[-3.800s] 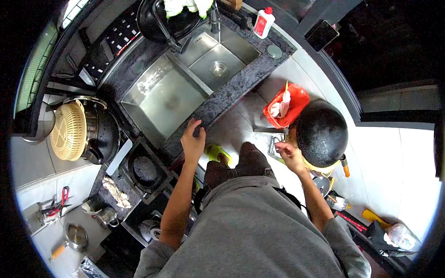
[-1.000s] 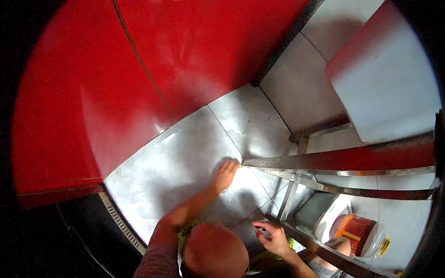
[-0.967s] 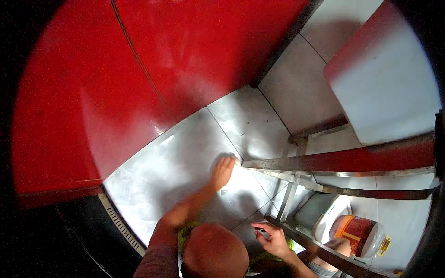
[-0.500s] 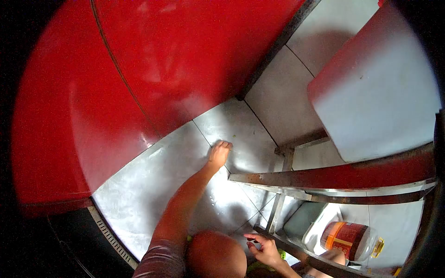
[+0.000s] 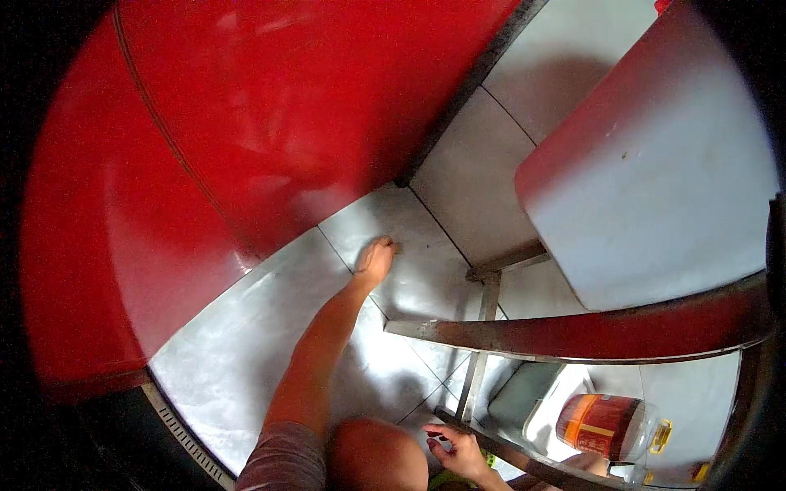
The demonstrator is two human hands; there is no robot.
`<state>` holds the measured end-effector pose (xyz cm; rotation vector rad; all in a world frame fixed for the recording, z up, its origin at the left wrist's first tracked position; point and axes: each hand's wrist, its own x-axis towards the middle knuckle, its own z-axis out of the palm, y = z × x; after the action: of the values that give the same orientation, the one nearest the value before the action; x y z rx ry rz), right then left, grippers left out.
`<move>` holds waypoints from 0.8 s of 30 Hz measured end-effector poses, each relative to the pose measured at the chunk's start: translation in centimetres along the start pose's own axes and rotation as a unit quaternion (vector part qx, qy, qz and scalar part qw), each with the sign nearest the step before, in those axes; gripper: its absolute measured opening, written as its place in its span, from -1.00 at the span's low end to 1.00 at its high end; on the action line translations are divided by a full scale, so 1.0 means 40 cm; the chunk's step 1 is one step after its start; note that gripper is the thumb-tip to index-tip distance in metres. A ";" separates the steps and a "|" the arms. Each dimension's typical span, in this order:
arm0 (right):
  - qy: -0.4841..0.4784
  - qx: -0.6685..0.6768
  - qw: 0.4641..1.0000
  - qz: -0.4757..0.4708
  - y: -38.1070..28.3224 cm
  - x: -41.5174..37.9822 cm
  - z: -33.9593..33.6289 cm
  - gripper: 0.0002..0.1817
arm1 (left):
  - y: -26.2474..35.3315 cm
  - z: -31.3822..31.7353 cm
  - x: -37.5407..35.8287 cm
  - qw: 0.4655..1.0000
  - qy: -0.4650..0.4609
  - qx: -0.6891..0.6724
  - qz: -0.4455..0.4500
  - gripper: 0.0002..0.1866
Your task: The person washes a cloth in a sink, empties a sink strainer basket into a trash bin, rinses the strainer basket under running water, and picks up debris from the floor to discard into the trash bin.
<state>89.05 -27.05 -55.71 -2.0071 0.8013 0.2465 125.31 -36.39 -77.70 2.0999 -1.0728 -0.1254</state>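
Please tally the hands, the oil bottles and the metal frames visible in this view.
Bare hands: 2, left hand on the grey tiled floor, right hand
Clear plastic oil bottle with orange label: 1
Rusty metal frame: 1
Total: 4

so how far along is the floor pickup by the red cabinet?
Done: nothing can be judged finished from this view. In hand: the left hand is stretched out, fingertips on the grey tiled floor near the red cabinet, beside a tiny speck; its grip is unclear. The right hand waits half-curled by the metal rack. Left: lifting that speck, if that's the aim.
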 end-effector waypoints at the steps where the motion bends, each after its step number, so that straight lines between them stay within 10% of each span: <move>1: 0.006 0.009 1.000 -0.008 0.003 -0.001 0.002 -0.63 | 0.005 0.002 0.004 1.000 -0.026 0.012 -0.006 -0.68; 11: -0.032 0.029 0.994 0.102 0.029 -0.013 0.013 -0.61 | -0.011 0.035 -0.066 0.973 0.081 0.123 0.176 -0.77; 19: 0.011 0.015 1.000 -0.023 0.004 0.008 0.011 -0.60 | -0.021 0.078 -0.041 0.997 -0.003 0.014 0.071 -0.65; 24: 0.043 0.039 0.997 0.054 0.055 -0.014 0.018 -0.62 | 0.014 0.169 0.052 0.995 -0.011 -0.078 0.053 -0.63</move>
<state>87.36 -26.99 -57.37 -1.9145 0.9614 0.1878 123.57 -42.04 -81.62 1.9019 -1.1478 -0.1744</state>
